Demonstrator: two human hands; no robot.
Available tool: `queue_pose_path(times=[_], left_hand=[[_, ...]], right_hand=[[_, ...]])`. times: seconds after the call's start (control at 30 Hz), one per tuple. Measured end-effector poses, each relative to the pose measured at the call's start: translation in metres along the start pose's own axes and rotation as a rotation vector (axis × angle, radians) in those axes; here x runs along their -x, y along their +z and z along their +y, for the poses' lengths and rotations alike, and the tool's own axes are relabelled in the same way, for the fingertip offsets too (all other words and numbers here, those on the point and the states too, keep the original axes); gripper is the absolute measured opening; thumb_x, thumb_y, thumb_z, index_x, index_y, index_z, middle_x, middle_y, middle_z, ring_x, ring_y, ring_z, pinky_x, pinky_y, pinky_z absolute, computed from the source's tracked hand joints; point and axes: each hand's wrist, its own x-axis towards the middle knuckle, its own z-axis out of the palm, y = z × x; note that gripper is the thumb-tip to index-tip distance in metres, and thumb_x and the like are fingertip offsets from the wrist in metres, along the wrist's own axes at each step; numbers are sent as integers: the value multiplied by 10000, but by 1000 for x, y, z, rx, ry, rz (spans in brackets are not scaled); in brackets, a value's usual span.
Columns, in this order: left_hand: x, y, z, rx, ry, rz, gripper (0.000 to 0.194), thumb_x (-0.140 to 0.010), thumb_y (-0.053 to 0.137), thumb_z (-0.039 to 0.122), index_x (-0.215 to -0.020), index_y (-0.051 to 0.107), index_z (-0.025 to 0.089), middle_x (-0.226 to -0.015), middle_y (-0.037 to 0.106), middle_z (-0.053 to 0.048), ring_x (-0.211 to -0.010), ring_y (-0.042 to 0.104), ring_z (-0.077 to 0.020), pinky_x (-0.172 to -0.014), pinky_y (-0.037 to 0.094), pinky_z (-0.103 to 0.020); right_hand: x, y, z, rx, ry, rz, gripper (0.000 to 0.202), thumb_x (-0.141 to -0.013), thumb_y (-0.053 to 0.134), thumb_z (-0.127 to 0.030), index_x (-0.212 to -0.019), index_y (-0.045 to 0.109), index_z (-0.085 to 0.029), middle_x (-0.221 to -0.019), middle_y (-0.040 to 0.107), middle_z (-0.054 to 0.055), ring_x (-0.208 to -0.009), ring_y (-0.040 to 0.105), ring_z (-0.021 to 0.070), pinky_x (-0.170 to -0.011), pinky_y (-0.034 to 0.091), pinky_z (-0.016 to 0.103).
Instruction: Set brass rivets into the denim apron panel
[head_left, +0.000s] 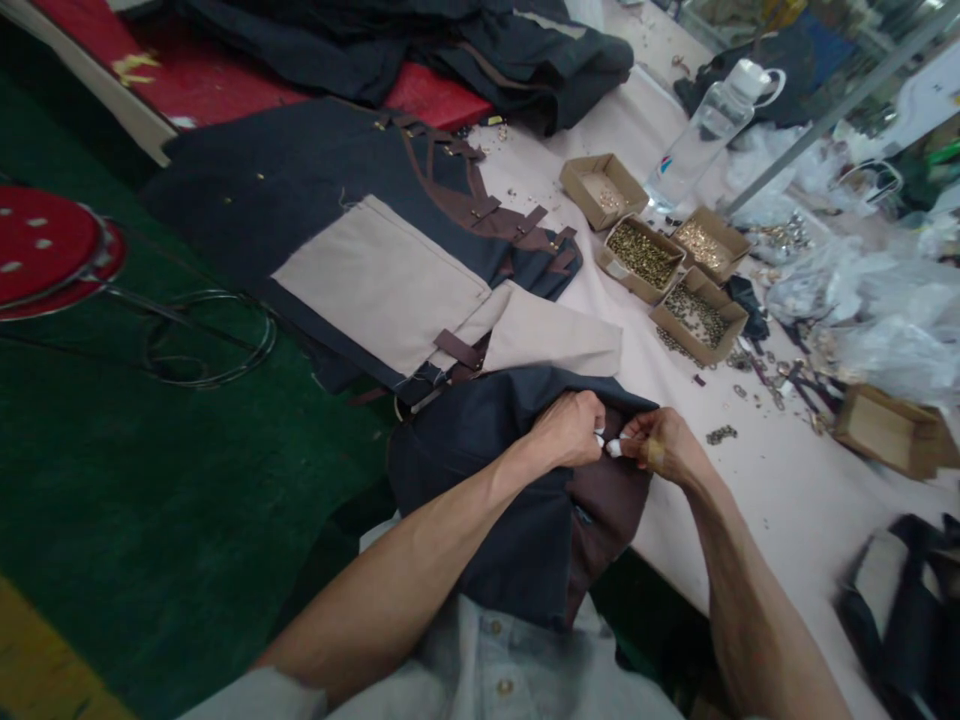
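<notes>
Dark navy cloth with a brown lining (611, 500) hangs over the table's front edge onto my lap. My left hand (576, 428) is closed on the cloth near its upper edge. Close beside it, my right hand (654, 442) pinches the brown part, its fingertips almost meeting those of the left. White wrapping covers some fingertips on both hands. Whatever small piece may lie between the fingers is too small to make out. Beyond the hands, a beige panel (390, 285) with brown straps lies on more navy cloth (300, 190).
Cardboard boxes of small metal parts (645, 255) stand on the pale table (720, 530), beside a clear bottle (701, 135). An opened box (889, 430) and plastic bags (877, 300) are at the right. A red stool (45, 245) stands at the left on the green floor.
</notes>
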Motion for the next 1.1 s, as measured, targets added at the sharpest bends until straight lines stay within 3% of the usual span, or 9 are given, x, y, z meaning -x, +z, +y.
queue_pose_path(times=[0.27,0.37,0.47,0.53,0.67,0.73,0.83,1.1], left_hand=[[-11,2,-3,31,-14,-9,183,-638,612,152,-778,728,170,-702,705,-62,-671,656,-201,-606,457,-270],[-9,-1,-5,54,-9,-1,221,-632,605,143,-811,733,166,-752,725,-61,-711,669,-196,-616,461,-258],[-6,-4,-11,119,26,-20,231,-651,608,160,-838,745,165,-792,739,-52,-733,676,-182,-622,459,-244],[-5,-6,-15,172,62,-33,242,-667,632,195,-871,758,162,-813,744,-45,-746,677,-174,-638,464,-240],[-6,-6,-22,258,78,-45,313,-671,674,244,-949,771,140,-850,747,-45,-767,673,-167,-688,487,-240],[-7,-7,-24,281,89,-53,323,-673,681,252,-959,774,132,-865,750,-50,-785,675,-171,-700,493,-242],[-8,-7,-26,308,130,-62,324,-683,678,252,-964,776,126,-879,756,-57,-807,682,-174,-708,499,-241],[-7,-6,-25,353,124,-61,328,-671,697,240,-954,771,93,-895,758,-83,-825,686,-183,-730,519,-244]], right_hand=[[-8,-1,-13,42,43,26,78,-643,717,-206,-658,656,-159,-489,609,7,-401,565,153,-356,345,203],[5,-2,-14,-76,-41,-6,144,-662,750,-256,-720,671,-151,-541,624,5,-441,550,129,-394,361,199],[21,-22,1,-263,-182,-68,290,-688,779,-350,-872,700,-141,-677,669,23,-569,586,140,-515,457,234],[24,-50,23,-315,-237,42,369,-694,786,-419,-916,700,-137,-719,671,36,-629,598,161,-588,491,273],[9,-120,78,-38,-128,598,419,-699,684,-520,-870,698,-138,-670,652,44,-589,565,184,-570,462,302],[-4,-147,98,69,-75,723,404,-653,663,-472,-864,708,-132,-673,658,54,-601,562,196,-583,441,307],[-22,-168,112,142,-43,746,408,-606,636,-415,-882,722,-127,-657,662,54,-602,565,205,-597,419,309],[-45,-174,115,298,-13,716,164,-550,591,-340,-609,601,-187,-518,568,18,-544,488,174,-550,340,299]])
